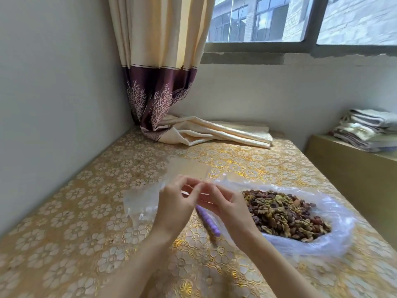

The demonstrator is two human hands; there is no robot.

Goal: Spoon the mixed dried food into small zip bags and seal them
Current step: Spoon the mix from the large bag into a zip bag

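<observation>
Together, the left hand and right hand are meeting fingertip to fingertip, pinching the top edge of a clear zip bag above the floral tablecloth; just right, mixed dried food is lying in an open plastic bag, a purple spoon handle beneath the hands.

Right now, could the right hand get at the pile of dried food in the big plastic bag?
Probably yes. The dried food lies uncovered in the open big plastic bag, just beside the right hand. That hand is busy, though, pinching a small clear bag with the left hand.

Gold floral tablecloth, purple spoon handle (beaded), cream-and-maroon curtain.
</observation>
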